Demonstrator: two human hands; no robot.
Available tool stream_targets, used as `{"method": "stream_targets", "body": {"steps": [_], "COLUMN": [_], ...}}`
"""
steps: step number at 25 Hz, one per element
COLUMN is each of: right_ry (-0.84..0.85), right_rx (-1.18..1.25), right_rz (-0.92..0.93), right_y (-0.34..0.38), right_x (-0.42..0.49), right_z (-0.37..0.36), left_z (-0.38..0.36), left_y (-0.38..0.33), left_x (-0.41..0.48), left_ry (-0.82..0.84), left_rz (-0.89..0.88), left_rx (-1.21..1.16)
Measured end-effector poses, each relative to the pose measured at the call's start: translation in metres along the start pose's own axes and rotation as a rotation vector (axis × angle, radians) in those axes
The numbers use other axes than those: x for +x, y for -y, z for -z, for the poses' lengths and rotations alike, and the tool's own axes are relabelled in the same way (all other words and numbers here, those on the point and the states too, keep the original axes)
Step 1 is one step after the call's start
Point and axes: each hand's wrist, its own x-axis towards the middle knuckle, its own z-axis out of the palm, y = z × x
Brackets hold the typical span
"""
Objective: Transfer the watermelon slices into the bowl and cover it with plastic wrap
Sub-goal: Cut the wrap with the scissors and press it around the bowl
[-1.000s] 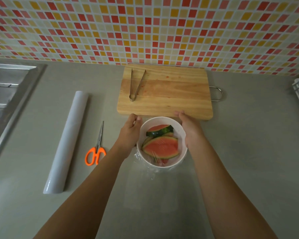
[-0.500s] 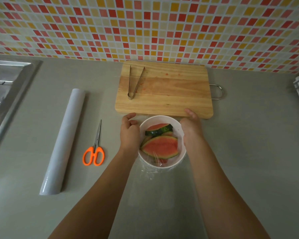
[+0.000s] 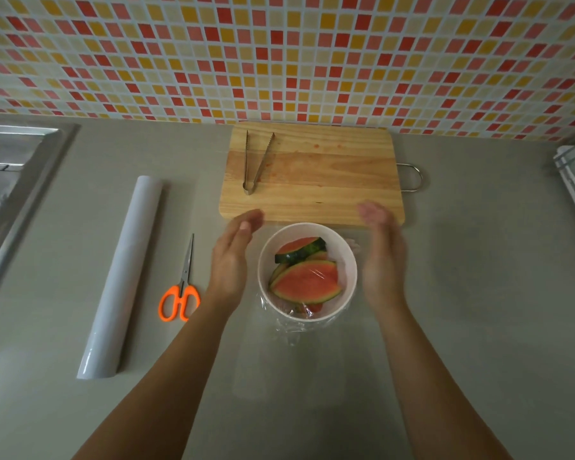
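Both hands have come off the bowl (image 3: 307, 272): half a second back they were pressed against its sides, and now they stand apart from it with palms facing inward. The left hand (image 3: 231, 260) sits at the bowl's 9 o'clock, fingers straight and together, open flat, holding nothing; a narrow gap shows between its palm and the rim. The right hand (image 3: 380, 257) sits at 3 o'clock, likewise open and empty, its fingertips blurred, which suggests it is moving. Neither touches the bowl as far as can be seen.

I read this as the wrap having been pressed down along the sides and then released. The wrap (image 3: 299, 327) lies over the bowl's mouth, glinting across the slices (image 3: 307, 282), and bunches in a crinkled fold at the 6 o'clock side, with a smaller ruffle at about 2 o'clock. The slices are all inside the bowl, so the transfer looks finished and the covering near its end; the loose fold at 6 o'clock may still need tucking.

Outward from the bowl: the board (image 3: 312, 180) at 12 o'clock, bare but for juice stains and the tongs (image 3: 254, 164) at its left end. At 9 o'clock lie the scissors (image 3: 181, 290), and beyond them the roll (image 3: 123, 277), well apart from the bowl.
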Motion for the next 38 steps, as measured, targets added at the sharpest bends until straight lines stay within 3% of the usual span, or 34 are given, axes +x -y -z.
{"method": "stream_targets", "body": {"steps": [2,4,12,16,19,23,25,28,31,33,38], "right_ry": [0.306,0.340,0.111,-0.031,-0.225,0.167,0.285,0.309,0.381,0.410,0.462], "right_rx": [-0.071,-0.111,-0.302,-0.331,-0.255,-0.293,-0.272,-0.313,-0.309,-0.279,-0.269], "right_rz": [-0.023,-0.078,-0.281,-0.363,-0.291,-0.384,-0.403,-0.487,-0.645,-0.632,-0.673], "right_y": [-0.005,-0.011,-0.001,0.004,0.002,0.006,0.008,0.003,0.002,0.001,0.009], "right_x": [-0.019,-0.025,-0.023,-0.020,-0.024,-0.042,-0.033,-0.006,0.010,0.015,0.025], "right_z": [-0.010,-0.016,-0.026,-0.029,-0.007,0.010,0.002,-0.003,0.002,0.001,-0.005], "left_z": [-0.014,-0.023,-0.032,-0.037,-0.033,-0.020,-0.017,-0.007,-0.001,-0.002,0.000], "left_y": [-0.004,-0.005,-0.004,-0.005,0.001,0.002,-0.003,-0.014,-0.022,-0.020,-0.017], "left_x": [0.000,0.001,0.010,-0.006,-0.035,-0.039,-0.037,-0.021,0.008,0.017,0.026], "left_ry": [0.282,0.354,0.215,-0.040,-0.170,-0.075,-0.090,-0.110,0.085,0.216,0.225], "left_rz": [0.035,0.119,0.269,0.268,0.257,0.322,0.272,0.089,0.184,0.281,0.368], "left_rx": [-0.066,-0.102,0.001,0.289,0.343,0.369,0.510,0.803,0.548,0.469,0.470]}}
